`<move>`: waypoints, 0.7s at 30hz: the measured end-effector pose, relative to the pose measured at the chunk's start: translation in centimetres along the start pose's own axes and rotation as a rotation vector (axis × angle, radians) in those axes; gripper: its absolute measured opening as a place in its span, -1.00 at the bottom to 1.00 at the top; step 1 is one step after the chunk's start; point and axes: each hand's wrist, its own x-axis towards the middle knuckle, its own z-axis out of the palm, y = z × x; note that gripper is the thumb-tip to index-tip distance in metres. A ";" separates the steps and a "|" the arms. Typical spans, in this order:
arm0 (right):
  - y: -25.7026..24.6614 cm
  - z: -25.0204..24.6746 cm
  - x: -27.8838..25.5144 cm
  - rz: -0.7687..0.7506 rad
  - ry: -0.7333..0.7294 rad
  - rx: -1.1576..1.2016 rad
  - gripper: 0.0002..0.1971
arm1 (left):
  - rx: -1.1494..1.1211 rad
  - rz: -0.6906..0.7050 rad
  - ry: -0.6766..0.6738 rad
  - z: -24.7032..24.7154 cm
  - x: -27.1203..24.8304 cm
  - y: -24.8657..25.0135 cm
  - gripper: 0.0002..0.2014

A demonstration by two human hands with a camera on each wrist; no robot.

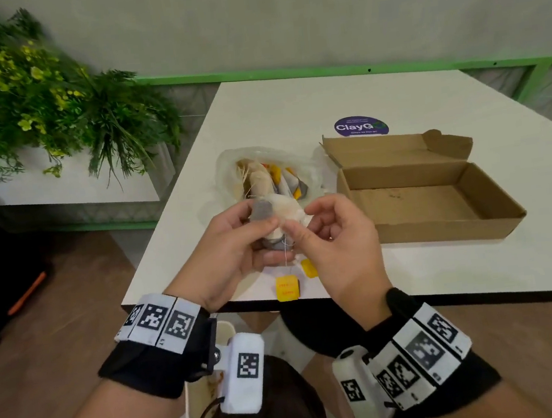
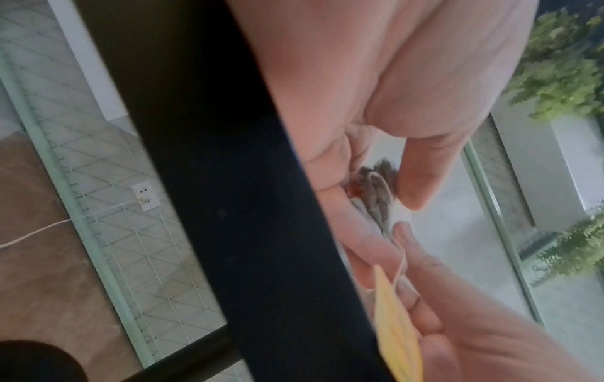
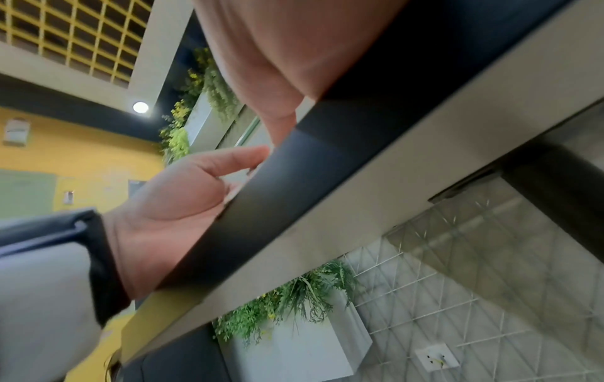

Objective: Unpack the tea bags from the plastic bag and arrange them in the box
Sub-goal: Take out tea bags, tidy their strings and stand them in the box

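Note:
Over the table's near edge, my left hand (image 1: 237, 243) grips a bunch of tea bags (image 1: 263, 210), grey and white. My right hand (image 1: 332, 237) pinches one white tea bag (image 1: 290, 212) of that bunch between thumb and forefinger. Two yellow tags (image 1: 288, 287) hang on strings below the hands. The left wrist view shows the grey tea bags (image 2: 377, 191) between my left fingers and a yellow tag (image 2: 395, 333) by the right hand (image 2: 464, 330). Behind the hands lies the clear plastic bag (image 1: 229, 166), open, with several more tea bags inside. The brown cardboard box (image 1: 440, 230) stands open and empty to the right.
A round purple sticker (image 1: 360, 126) lies on the white table (image 1: 291, 112) behind the box. A planter with green plants (image 1: 51, 96) stands to the left, beyond the table. The table's dark edge (image 3: 326, 186) hides most of both wrist views.

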 end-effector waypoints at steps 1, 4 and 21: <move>0.1 -0.1 0.2 0.017 -0.007 0.016 -0.80 | -0.009 -0.001 -0.011 0.0 0.0 0.1 -0.64; 0.3 -0.4 0.3 0.041 -0.033 0.051 -0.86 | 0.042 0.024 -0.008 -0.2 0.2 -0.3 -0.69; -1.1 -2.3 -0.3 0.179 -0.234 0.453 -0.92 | 0.114 0.089 0.079 0.0 0.4 -1.0 -0.73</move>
